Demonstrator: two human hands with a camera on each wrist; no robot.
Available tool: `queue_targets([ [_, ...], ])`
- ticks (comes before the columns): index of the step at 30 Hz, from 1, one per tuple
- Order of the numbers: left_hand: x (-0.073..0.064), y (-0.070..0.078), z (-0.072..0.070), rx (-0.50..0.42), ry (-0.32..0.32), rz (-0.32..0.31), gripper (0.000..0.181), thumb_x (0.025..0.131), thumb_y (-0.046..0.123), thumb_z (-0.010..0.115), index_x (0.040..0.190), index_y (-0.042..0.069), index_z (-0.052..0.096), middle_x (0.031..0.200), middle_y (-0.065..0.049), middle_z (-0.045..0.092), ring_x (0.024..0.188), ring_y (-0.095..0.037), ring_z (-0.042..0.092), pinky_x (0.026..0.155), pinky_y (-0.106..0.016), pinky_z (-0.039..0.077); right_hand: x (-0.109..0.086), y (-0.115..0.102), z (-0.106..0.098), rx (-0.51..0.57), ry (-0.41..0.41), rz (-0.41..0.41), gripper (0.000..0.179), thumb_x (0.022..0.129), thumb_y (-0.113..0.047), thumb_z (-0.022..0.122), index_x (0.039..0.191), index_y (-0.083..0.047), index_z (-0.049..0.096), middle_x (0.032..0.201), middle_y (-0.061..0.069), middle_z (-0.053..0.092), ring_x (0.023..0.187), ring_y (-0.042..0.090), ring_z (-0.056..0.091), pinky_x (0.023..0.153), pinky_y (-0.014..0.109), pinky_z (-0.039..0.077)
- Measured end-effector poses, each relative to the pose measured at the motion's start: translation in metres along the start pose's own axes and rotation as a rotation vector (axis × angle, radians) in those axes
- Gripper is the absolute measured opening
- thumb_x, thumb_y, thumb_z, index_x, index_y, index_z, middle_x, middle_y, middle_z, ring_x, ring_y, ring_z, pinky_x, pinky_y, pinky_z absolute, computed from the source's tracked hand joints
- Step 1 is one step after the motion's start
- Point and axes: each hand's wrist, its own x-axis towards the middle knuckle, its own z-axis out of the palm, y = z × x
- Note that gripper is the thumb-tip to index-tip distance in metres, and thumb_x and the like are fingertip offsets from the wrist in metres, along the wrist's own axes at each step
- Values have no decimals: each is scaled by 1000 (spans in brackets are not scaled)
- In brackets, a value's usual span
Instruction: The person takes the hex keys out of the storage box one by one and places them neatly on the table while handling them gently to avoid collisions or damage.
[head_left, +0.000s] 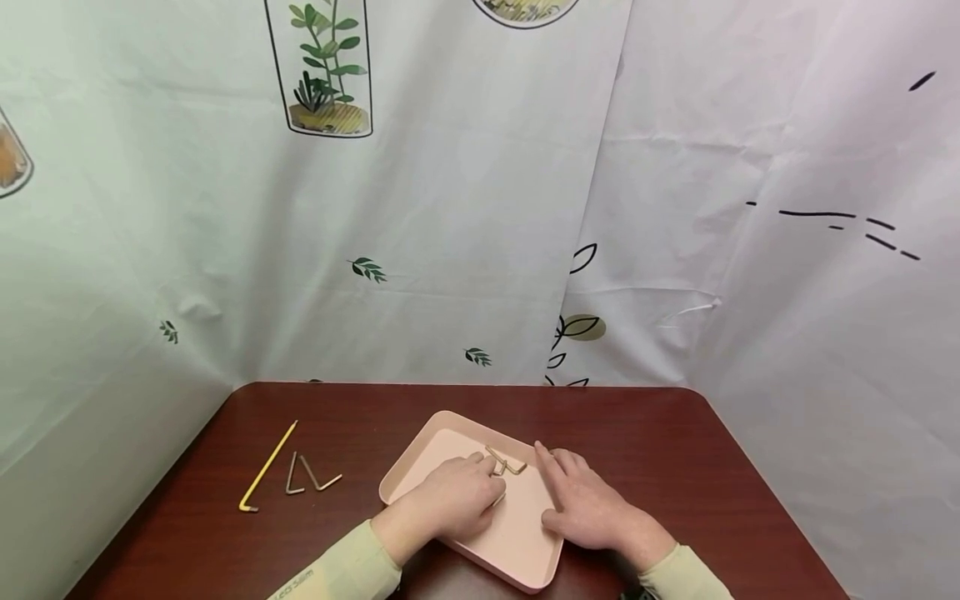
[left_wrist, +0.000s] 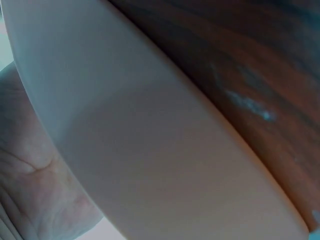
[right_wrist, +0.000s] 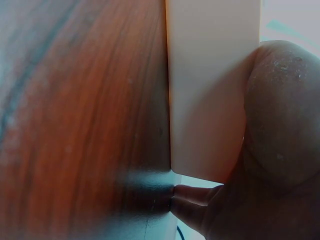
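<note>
A pink tray (head_left: 517,546) lies askew on the table. My left hand (head_left: 461,496) reaches over its near left rim, with bent fingers down at several brass-coloured hex keys (head_left: 516,468) inside. The fingertips are partly hidden, so whether they pinch a key does not show. With the thumb over the rim and the fingers along the outside, my right hand (head_left: 588,504) holds the tray's right side. The tray's outer wall (left_wrist: 150,135) fills much of the left wrist view, beside the left palm (left_wrist: 45,185). In the right wrist view the right hand (right_wrist: 280,130) overlaps the wall (right_wrist: 210,90).
Left of the tray, a long yellow hex key (head_left: 268,465) lies on the dark red wooden table (head_left: 360,417). Two shorter hex keys, one (head_left: 292,475) beside the other (head_left: 315,477), lie near it. White printed cloth (head_left: 450,208) hangs behind and at both sides.
</note>
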Motion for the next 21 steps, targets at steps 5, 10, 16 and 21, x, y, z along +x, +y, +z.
queue_targets([
  [5,0,0,2,-2,-5,-4,21,97,29,78,81,24,65,92,2,62,84,-17,58,68,-35,50,-1,0,0,-1,0,-10,98,83,-23,73,168,6,35,149,22,54,138,41,54,112,58,50],
  [10,-1,1,1,15,-8,-4,17,95,27,78,83,24,67,94,2,63,85,-17,59,69,-34,51,-1,-1,0,1,7,-10,98,82,-23,73,168,7,36,148,22,54,137,41,54,111,58,50],
  [16,-1,2,2,19,-9,-9,18,94,25,79,81,22,67,92,4,63,84,-16,59,67,-32,50,-1,-1,1,-7,10,-16,98,82,-23,73,168,7,36,147,21,54,137,41,54,112,58,50],
  [21,0,2,4,35,-28,-12,13,94,25,78,84,20,71,93,6,65,85,-14,60,68,-31,51,0,-1,0,-12,18,-29,97,82,-23,73,167,7,37,146,21,55,136,41,54,111,58,50],
])
